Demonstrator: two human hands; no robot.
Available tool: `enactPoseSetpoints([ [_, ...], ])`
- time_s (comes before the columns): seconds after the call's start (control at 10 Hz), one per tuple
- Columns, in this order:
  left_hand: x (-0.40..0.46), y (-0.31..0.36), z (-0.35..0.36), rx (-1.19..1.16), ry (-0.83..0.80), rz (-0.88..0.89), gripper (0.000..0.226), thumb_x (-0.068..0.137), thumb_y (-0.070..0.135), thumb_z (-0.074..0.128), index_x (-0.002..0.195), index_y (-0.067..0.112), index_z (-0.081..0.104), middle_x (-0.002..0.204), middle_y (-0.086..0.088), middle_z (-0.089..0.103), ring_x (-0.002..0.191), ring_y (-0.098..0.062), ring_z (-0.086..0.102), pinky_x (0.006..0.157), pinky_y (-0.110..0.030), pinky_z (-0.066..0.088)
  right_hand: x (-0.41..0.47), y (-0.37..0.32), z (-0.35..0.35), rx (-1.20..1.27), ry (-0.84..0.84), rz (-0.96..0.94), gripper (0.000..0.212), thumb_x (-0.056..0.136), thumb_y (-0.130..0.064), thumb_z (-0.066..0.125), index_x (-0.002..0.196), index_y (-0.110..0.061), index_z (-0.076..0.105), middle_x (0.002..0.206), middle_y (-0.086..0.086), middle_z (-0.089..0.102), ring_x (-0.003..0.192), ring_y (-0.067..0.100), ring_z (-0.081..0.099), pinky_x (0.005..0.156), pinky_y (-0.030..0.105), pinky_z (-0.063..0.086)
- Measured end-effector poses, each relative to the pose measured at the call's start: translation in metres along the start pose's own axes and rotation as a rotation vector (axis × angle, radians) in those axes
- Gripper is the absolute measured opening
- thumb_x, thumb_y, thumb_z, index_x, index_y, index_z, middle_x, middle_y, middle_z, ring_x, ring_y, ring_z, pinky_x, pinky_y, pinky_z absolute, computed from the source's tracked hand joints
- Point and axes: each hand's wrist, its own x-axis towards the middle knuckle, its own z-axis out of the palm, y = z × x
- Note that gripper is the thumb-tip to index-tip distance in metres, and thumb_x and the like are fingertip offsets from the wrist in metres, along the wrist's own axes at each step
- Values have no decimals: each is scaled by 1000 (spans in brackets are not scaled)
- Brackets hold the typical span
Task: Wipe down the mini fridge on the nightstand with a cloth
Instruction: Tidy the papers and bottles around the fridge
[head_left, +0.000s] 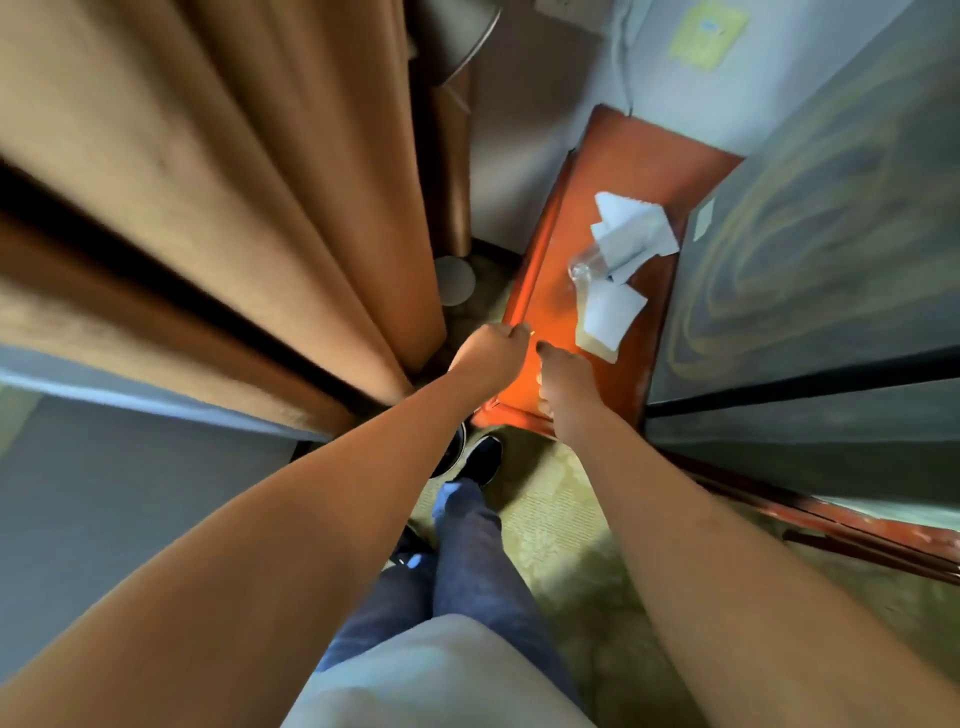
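Note:
The orange-red wooden nightstand stands ahead of me, between a brown curtain and a grey-green patterned surface. I see no mini fridge and no wiping cloth. My left hand sits at the nightstand's front left edge with its fingers curled, apparently gripping that edge. My right hand rests on the top near the front edge and holds nothing. White folded papers or tissues and a clear glass lie on the nightstand.
The brown curtain hangs close on the left. The grey-green patterned surface fills the right. A lamp base stands on the floor behind the curtain. My legs and shoes stand on green carpet.

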Motion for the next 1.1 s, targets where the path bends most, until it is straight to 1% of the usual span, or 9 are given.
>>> enactPoseSetpoints([
  [0.1,25,23,10,75,9,78,36,107,8,32,137,-5,46,133,-21,57,114,-27,57,97,-36,49,19,-18,-14,87,5,23,20,97,-31,56,109,-16,56,74,2,39,59,16,33,48,28,29],
  [0.2,52,55,13,-259,58,-21,35,106,18,39,137,9,52,128,-17,62,74,-3,45,68,-21,40,42,-38,-21,211,24,40,36,94,-25,59,126,-8,54,81,4,48,61,14,43,45,23,37],
  [0.3,74,69,19,-107,47,28,38,103,23,46,140,14,51,130,-13,63,78,-11,54,79,-29,49,59,-52,-22,315,69,55,37,91,-25,65,125,-14,58,96,6,60,74,15,57,57,26,53],
  [0.4,99,94,23,-25,-16,68,42,104,26,47,145,16,49,147,-7,48,119,-25,57,102,-38,47,86,-66,-25,410,110,105,32,92,-24,69,122,-21,59,107,7,66,98,18,66,70,29,59],
  [0.6,142,113,29,1,-81,60,52,107,30,42,158,24,34,161,-1,33,135,-23,49,84,-19,40,125,-81,-28,535,148,138,44,100,-23,59,141,-14,47,118,4,58,110,20,60,96,37,54],
  [0.7,159,114,32,0,-137,67,50,110,28,37,159,27,30,156,2,41,108,-11,54,68,-15,39,139,-82,-25,544,216,168,53,95,-29,67,144,-26,47,128,4,59,111,19,62,87,32,55],
  [0.8,170,107,37,26,-186,53,49,110,31,35,159,26,32,152,2,45,116,-13,55,79,-16,39,149,-79,-22,480,206,167,54,95,-35,65,145,-27,47,120,3,61,85,14,59,67,26,51],
  [0.9,172,100,41,-10,-171,48,44,108,33,40,151,26,44,149,-2,50,116,-18,53,89,-27,43,157,-78,-21,425,210,175,50,97,-35,63,144,-25,49,130,6,63,110,21,65,93,37,55],
  [1.1,153,83,35,-123,-126,30,41,98,26,48,139,28,54,127,-1,63,82,-17,62,67,-28,51,133,-62,-14,417,179,103,47,98,-26,61,143,-18,49,133,11,61,117,26,63,99,37,53],
])
